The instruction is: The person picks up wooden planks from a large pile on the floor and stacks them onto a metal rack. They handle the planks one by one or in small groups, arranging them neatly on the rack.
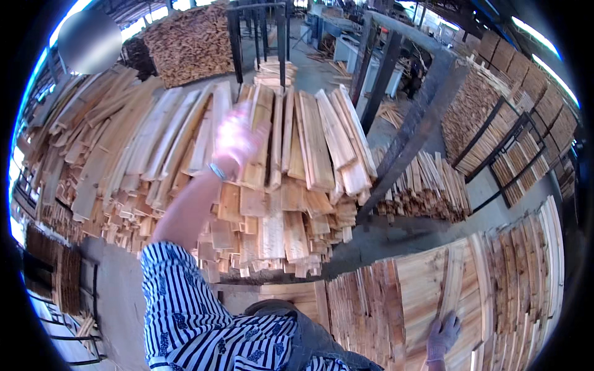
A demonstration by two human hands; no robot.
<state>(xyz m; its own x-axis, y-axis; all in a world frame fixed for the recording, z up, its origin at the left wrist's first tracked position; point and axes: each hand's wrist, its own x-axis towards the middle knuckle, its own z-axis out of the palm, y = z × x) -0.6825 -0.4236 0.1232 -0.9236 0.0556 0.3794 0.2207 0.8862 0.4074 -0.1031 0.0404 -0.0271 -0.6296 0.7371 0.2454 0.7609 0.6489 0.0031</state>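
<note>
My left hand (238,139), in a pale glove with a blue band at the wrist, reaches over a big pile of loose wooden planks (318,148). It is smeared by motion, so whether its fingers touch or hold a plank does not show. At the lower right, my right hand (443,339), also gloved, lies at the near end of a narrow board (453,275) with its fingers stretched out and apart. That board rests on wider, smooth boards (424,281) laid side by side on a low stack.
Dark metal posts (411,123) rise slantwise beyond the pile's right side. A lower heap of planks (427,185) lies behind them. Tall wood stacks (189,46) stand at the back left, with more by a metal rack (516,154) at the right. Machinery (346,46) fills the far background.
</note>
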